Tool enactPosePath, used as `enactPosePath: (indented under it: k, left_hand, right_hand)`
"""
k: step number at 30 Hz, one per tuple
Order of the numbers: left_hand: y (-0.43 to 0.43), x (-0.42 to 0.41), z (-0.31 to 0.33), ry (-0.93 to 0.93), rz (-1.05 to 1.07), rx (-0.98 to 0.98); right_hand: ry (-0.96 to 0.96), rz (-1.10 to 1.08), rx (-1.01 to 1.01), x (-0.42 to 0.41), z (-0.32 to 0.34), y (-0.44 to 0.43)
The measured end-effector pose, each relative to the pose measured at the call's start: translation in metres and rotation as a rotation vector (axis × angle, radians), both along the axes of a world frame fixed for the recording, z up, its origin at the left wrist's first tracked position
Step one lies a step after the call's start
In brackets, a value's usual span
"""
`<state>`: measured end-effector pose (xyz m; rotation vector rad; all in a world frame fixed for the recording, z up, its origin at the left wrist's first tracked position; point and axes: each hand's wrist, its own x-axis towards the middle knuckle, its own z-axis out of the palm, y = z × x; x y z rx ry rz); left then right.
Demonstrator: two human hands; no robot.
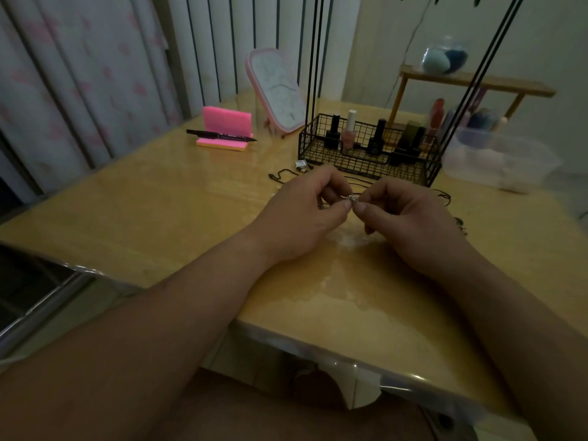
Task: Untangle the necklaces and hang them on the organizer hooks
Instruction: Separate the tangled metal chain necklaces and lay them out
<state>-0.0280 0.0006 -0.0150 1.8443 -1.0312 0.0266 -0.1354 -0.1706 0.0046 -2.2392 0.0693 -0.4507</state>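
Note:
A small silver pendant [352,199] is pinched between my left hand [305,214] and my right hand [404,214] just above the wooden table [159,211]. Thumb and fingertips of both hands meet on it. A thin black cord necklace [281,175] lies on the table behind my left hand, and more dark cord [445,196] trails to the right of my right hand. The black wire organizer [369,148] stands right behind my hands; its tall rods [315,58] rise out of the top of the view, and its hooks are barely visible at the edge.
Nail polish bottles [348,132] fill the organizer's basket. A pink mirror [276,90], a pink sticky-note block [226,120] and a black marker [221,135] sit at the back left. A clear plastic box [499,160] and a wooden shelf [477,81] stand at the right.

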Motion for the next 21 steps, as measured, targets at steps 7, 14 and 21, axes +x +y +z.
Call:
enactPosePath:
  k: [7,14,21]
  left_hand:
    - [0.0005,-0.0021,0.0005,-0.01,-0.015,-0.004]
    - [0.0006,-0.0007,0.0007,0.036,-0.008,-0.011]
    - [0.0023,-0.0004,0.006,0.103,-0.001,-0.02]
  right_hand:
    - [-0.027,0.015,-0.054,0.001,-0.0032,-0.0008]
    - [-0.045,0.016,-0.017,0.0027,-0.0024,-0.0016]
    - [-0.009,-0.016,0.106,0.0022,-0.0001,-0.0049]
